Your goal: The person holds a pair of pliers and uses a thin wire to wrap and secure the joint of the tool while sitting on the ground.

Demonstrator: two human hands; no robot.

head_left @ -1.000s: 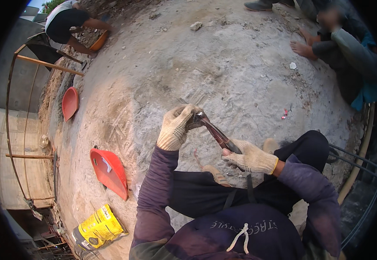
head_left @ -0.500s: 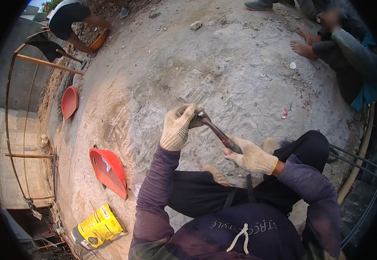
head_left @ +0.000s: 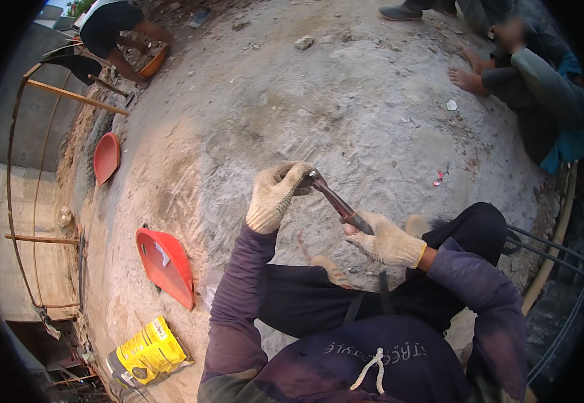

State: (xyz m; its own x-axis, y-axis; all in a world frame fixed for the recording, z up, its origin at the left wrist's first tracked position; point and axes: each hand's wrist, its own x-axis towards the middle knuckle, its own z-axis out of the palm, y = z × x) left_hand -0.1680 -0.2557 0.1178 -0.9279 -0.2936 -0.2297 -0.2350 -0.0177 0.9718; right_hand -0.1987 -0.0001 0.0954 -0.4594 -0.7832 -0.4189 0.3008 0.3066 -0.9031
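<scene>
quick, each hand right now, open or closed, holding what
Left hand: closed, holding the far end of a slender reddish-brown tool.
Right hand: closed on the tool's near end.

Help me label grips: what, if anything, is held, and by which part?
A tool: the right hand grips its lower end. The left hand is at its upper end; its exact hold is hidden.

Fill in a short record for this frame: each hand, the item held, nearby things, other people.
Left hand: gloved, gripping the upper end of a slender dark tool
Right hand: gloved, around its lower end
Tool pose: slanting between the hands; exact type unclear
Left side: two red scoop-shaped pans, yellow-and-black bag
Others: person bending at an orange basin; person sitting upper right
</scene>
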